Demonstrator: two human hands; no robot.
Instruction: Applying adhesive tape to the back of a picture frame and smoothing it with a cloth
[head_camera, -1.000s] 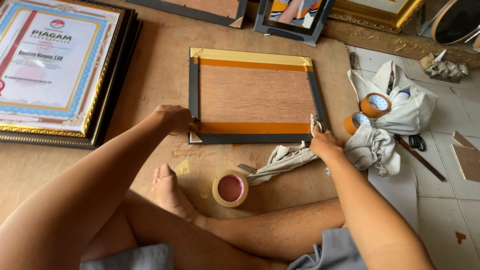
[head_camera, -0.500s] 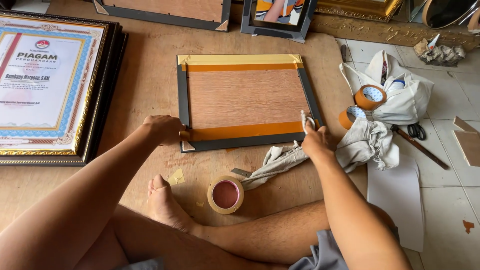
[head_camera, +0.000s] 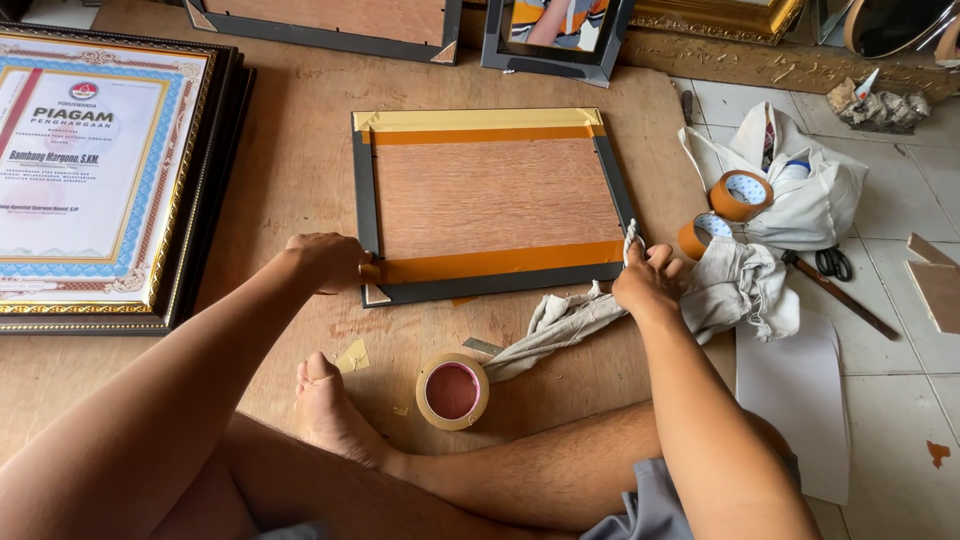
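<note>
We look down at a picture frame (head_camera: 495, 205) lying face-down on a wood board on the floor, its plywood back taped w/ brown tape along top and bottom edges. All places here are given relative to that frame.

At its lower-left corner, our left hand (head_camera: 325, 262) presses the end of the lower tape strip (head_camera: 495, 264), fingers curled down on it, holding nothing else. At its lower-right corner, our right hand (head_camera: 652, 280) has its grip closed round a bunched grey rag (head_camera: 560, 322), pressed to the strip's other end; the rag trails away below the frame.

Just below the frame sits a tape roll (head_camera: 452, 391), w/ our bare foot (head_camera: 325, 410) left of it. Right of the frame: two more tape rolls (head_camera: 741, 195), a white cloth bag (head_camera: 815, 205), scissors (head_camera: 833, 263). Far left, a stack of gold-trimmed framed certificates (head_camera: 95, 170).

Risks, as we judge: uneven rubbing could leave bubbles or creases in the strip; a hard push could slide the frame; the rag's loose tail could snag the strip's edge and lift it.
</note>
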